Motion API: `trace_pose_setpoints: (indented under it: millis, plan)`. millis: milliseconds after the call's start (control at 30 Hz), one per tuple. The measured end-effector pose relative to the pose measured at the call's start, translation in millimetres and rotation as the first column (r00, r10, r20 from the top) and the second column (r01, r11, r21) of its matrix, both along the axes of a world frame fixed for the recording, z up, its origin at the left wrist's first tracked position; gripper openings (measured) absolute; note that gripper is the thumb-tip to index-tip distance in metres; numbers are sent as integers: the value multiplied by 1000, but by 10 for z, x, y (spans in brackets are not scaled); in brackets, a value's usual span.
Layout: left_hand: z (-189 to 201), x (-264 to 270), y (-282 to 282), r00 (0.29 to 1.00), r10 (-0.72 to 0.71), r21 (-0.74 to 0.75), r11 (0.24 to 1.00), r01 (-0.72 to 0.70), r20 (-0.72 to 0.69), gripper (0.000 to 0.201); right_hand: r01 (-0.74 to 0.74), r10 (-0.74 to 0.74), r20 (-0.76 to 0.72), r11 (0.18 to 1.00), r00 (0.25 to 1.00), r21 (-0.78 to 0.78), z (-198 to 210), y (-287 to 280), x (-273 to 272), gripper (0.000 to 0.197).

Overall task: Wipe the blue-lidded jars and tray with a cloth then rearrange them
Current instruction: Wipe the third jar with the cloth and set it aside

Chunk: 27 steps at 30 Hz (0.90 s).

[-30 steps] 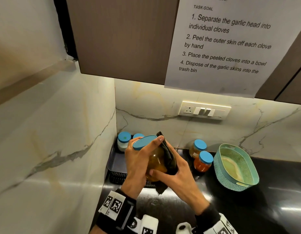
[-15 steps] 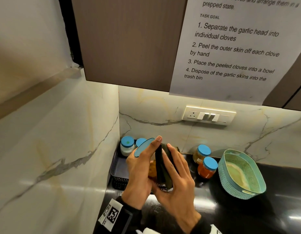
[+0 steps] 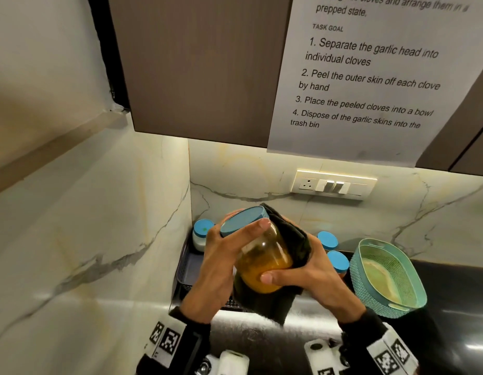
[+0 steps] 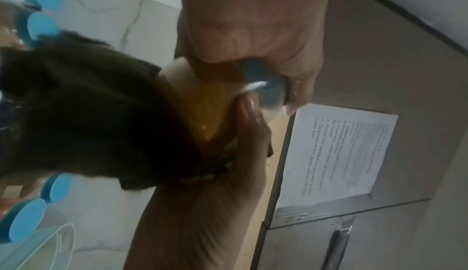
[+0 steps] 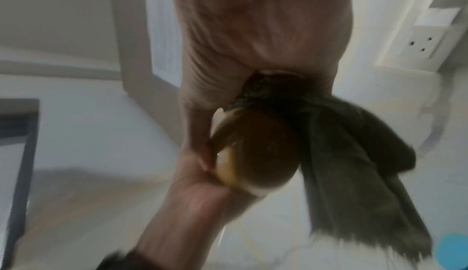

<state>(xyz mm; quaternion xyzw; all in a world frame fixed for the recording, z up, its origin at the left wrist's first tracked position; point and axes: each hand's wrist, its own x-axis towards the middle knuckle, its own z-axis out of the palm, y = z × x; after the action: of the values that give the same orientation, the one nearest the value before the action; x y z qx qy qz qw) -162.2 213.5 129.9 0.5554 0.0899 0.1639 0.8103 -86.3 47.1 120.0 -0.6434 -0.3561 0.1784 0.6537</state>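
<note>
A glass jar (image 3: 264,255) with amber contents and a blue lid (image 3: 244,221) is held tilted above the dark tray (image 3: 188,269). My left hand (image 3: 229,244) grips it round the lid and neck. My right hand (image 3: 316,274) holds a dark cloth (image 3: 291,239) wrapped round the jar's right side and base, with its thumb lying across the glass. The left wrist view shows the jar (image 4: 202,104) and the cloth (image 4: 88,114). The right wrist view shows the jar's base (image 5: 258,150) and the hanging cloth (image 5: 354,164). A white jar (image 3: 201,235) stands in the tray's back left corner.
Two more blue-lidded jars (image 3: 327,240) (image 3: 338,262) stand on the black counter right of my hands. A teal basket (image 3: 389,277) sits further right. Marble walls close off the left and back, and a cupboard hangs overhead.
The right hand has slid the cloth from the front of the jar round to its far side and base. The jar's glass now shows, and the thumb lies across it.
</note>
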Motion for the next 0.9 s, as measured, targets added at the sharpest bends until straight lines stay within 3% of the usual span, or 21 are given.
trace_pose_setpoints:
  millis: [33, 100, 200, 267, 367, 500, 633, 800, 867, 900]
  plan:
    - [28, -4, -45, 999, 42, -8, 999, -42, 20, 38, 42, -43, 46, 999, 998, 17, -12, 43, -48, 88]
    - [59, -5, -128, 990, 130, -22, 991, -129, 47, 51, 195, -205, 198, 979, 959, 65, -79, 154, -209, 91]
    - [72, -23, -173, 980, 194, -80, 979, -190, 49, 70, 434, -468, 478, 881, 744, 187, -272, 334, -445, 90]
    - [30, -28, -163, 984, 174, -117, 979, -168, 42, 68, 479, -514, 543, 850, 664, 218, -343, 347, -474, 89]
    - [-22, -41, -165, 986, 167, -119, 979, -163, 21, 74, 401, -430, 442, 902, 787, 162, -314, 282, -384, 92]
    - [-62, -23, -115, 994, 113, -58, 992, -114, -11, 83, 207, -219, 133, 973, 967, 100, -128, 162, -304, 85]
    - [-66, -11, -29, 999, 36, -39, 999, -36, -14, 76, 59, -48, -81, 989, 996, 134, -15, 70, -297, 72]
    - [-70, 5, -7, 996, 91, -199, 976, -92, -13, 83, 122, -127, 28, 984, 992, 134, 26, 148, -341, 74]
    - [-66, -15, -11, 993, 119, -227, 967, -112, 19, 69, 243, -266, 228, 962, 937, 124, -39, 221, -449, 81]
    - [-75, -30, -17, 992, 118, -247, 963, -106, 33, 59, 316, -338, 366, 941, 867, 120, -100, 263, -500, 84]
